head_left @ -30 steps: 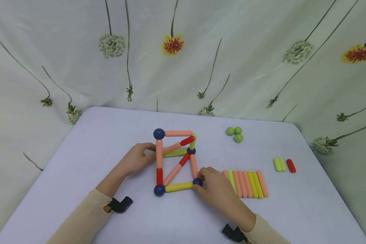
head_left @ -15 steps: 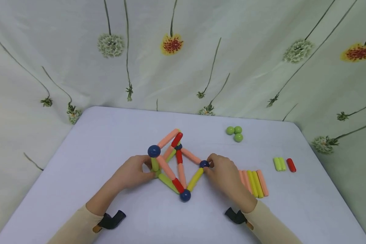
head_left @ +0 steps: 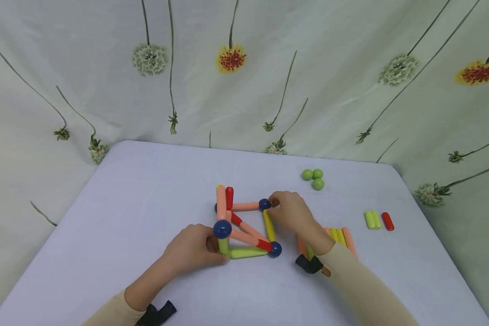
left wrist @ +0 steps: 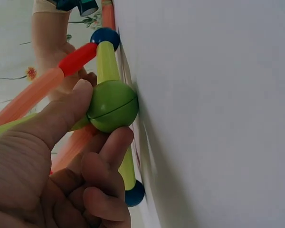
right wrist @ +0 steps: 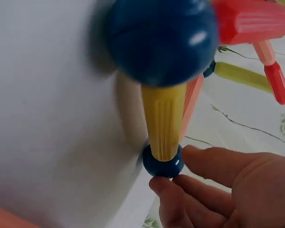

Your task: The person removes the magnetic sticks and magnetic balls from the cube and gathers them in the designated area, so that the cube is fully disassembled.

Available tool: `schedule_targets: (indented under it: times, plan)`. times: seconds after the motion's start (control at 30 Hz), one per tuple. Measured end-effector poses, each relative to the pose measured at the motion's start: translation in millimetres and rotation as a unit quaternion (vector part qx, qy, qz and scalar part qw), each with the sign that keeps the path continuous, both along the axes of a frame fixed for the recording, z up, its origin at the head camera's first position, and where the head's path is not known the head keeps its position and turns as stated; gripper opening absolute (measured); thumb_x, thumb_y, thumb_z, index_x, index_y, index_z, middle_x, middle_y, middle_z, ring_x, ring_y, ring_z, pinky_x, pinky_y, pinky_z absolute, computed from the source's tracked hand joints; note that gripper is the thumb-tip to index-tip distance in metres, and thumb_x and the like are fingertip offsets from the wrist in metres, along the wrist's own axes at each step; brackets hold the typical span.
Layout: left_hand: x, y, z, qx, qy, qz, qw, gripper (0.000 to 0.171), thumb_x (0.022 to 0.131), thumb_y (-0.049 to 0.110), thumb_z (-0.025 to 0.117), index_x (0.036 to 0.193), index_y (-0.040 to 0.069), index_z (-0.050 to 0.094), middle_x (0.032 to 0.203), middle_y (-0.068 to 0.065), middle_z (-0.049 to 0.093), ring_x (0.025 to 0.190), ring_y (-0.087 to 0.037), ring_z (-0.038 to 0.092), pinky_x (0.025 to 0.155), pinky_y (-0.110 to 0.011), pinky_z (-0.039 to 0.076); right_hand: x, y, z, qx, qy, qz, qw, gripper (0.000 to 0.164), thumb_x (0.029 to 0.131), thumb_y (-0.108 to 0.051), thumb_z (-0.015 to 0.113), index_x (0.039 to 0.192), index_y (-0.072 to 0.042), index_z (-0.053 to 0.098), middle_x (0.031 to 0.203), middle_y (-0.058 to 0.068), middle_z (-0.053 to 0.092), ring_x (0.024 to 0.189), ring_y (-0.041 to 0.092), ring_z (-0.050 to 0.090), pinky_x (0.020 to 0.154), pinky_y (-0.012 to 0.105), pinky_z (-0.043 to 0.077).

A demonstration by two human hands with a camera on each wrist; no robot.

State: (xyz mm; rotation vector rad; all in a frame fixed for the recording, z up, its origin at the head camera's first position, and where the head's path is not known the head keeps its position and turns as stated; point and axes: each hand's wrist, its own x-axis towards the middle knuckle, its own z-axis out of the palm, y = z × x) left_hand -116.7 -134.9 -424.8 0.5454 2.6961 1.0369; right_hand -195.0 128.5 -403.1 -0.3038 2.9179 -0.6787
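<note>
A magnetic frame of pink, red, yellow and light-green rods joined by balls stands on the table, its left part rising upward. My left hand (head_left: 191,249) pinches the green ball (left wrist: 113,107) at the frame's near left bottom corner, thumb on one side and fingers on the other. Above that corner sits a raised blue ball (head_left: 222,228). With thumb and fingers, my right hand (head_left: 293,210) holds another blue ball (right wrist: 162,168) at the far right corner. A yellow rod (head_left: 270,226) runs from it to the near right blue ball (head_left: 275,249).
Partly behind my right forearm lies a row of pink and yellow rods (head_left: 348,240). Further right are two light-green rods (head_left: 373,220) and a red rod (head_left: 388,221). Three green balls (head_left: 318,184) sit near the back, before a flower-patterned cloth (head_left: 342,108).
Both hands have turned the frame counterclockwise on the table. My right hand has moved away from me with its blue ball, while my left hand has come nearer.
</note>
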Motion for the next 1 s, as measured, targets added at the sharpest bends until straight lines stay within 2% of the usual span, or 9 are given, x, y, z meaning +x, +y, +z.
schedule_targets:
  times: [0.07,0.13,0.27,0.33,0.4,0.5,0.6,0.77,1.0]
  plan:
    - [1.3,2.5,-1.1,-0.006,0.009,0.012,0.9999,0.023,0.071,0.032,0.086,0.08,0.02,0.069,0.062,0.015,0.057,0.057,-0.007,0.054,0.054,-0.028,0.046,-0.3,-0.5,2.7,-0.013,-0.007,0.008,1.0,0.028,0.089,-0.02,0.07,0.115,-0.01,0.069,0.105,0.002,0.07,0.095,0.019,0.062,0.082,0.036,0.052]
    - [2.4,3.8,-1.1,-0.007,0.015,0.021,0.9996,0.024,0.071,0.032,0.086,0.079,0.019,0.068,0.062,0.015,0.057,0.057,-0.007,0.054,0.054,-0.028,0.046,4.4,-1.5,7.0,-0.034,-0.002,0.012,0.999,0.027,0.091,-0.02,0.068,0.116,-0.011,0.069,0.102,0.0,0.069,0.09,0.019,0.061,0.076,0.035,0.053]
    - [2.9,4.1,-0.7,-0.01,0.024,0.031,0.9992,0.024,0.071,0.03,0.087,0.079,0.017,0.067,0.063,0.015,0.057,0.057,-0.006,0.054,0.054,-0.027,0.046,31.0,-9.1,21.4,-0.114,0.064,0.048,0.99,0.022,0.092,-0.02,0.067,0.113,-0.016,0.069,0.094,-0.009,0.063,0.078,0.015,0.054,0.06,0.029,0.048]
    - [2.6,3.2,0.1,-0.01,0.031,0.031,0.999,0.024,0.071,0.029,0.086,0.08,0.017,0.067,0.064,0.015,0.057,0.058,-0.006,0.054,0.055,-0.027,0.046,47.9,-17.0,30.5,-0.164,0.118,0.1,0.974,0.025,0.091,-0.02,0.069,0.115,-0.017,0.069,0.094,-0.011,0.061,0.079,0.013,0.053,0.06,0.028,0.047]
    - [2.0,2.3,0.5,-0.006,0.036,0.029,0.9989,0.024,0.072,0.029,0.086,0.083,0.017,0.068,0.066,0.015,0.058,0.06,-0.005,0.054,0.056,-0.027,0.046,62.4,-27.2,37.8,-0.187,0.181,0.16,0.952,0.031,0.089,-0.023,0.071,0.119,-0.018,0.067,0.098,-0.011,0.062,0.084,0.01,0.054,0.063,0.025,0.048]
    - [1.9,0.7,0.1,-0.001,0.046,0.029,0.9985,0.023,0.072,0.03,0.085,0.082,0.019,0.068,0.066,0.016,0.058,0.06,-0.003,0.054,0.056,-0.027,0.046,75.5,-45.1,44.5,-0.166,0.266,0.225,0.923,0.04,0.084,-0.03,0.076,0.12,-0.016,0.064,0.104,-0.007,0.063,0.093,0.009,0.056,0.073,0.024,0.049]
    - [2.0,0.0,-2.2,-0.001,0.059,0.031,0.9978,0.021,0.073,0.031,0.084,0.078,0.022,0.066,0.063,0.017,0.056,0.058,-0.003,0.053,0.054,-0.026,0.045,80.4,-60.3,45.1,-0.117,0.321,0.234,0.91,0.042,0.079,-0.038,0.079,0.111,-0.015,0.064,0.105,-0.004,0.063,0.097,0.01,0.057,0.077,0.023,0.049]
    - [1.9,1.9,-5.3,0.0,0.069,0.026,0.9973,0.02,0.074,0.031,0.083,0.077,0.022,0.065,0.062,0.017,0.055,0.056,-0.002,0.051,0.052,-0.025,0.043,82.3,-72.7,41.8,-0.067,0.35,0.207,0.911,0.041,0.074,-0.035,0.085,0.1,-0.014,0.063,0.096,-0.003,0.062,0.089,0.012,0.057,0.072,0.023,0.049]
    - [3.4,2.7,-1.8,0.006,0.054,0.027,0.9981,0.022,0.074,0.029,0.082,0.07,0.021,0.063,0.06,0.016,0.055,0.053,-0.005,0.05,0.05,-0.026,0.043,85.6,-78.0,41.8,-0.047,0.308,0.195,0.93,0.033,0.074,-0.022,0.075,0.098,-0.012,0.056,0.093,-0.003,0.057,0.086,0.01,0.054,0.071,0.021,0.048]
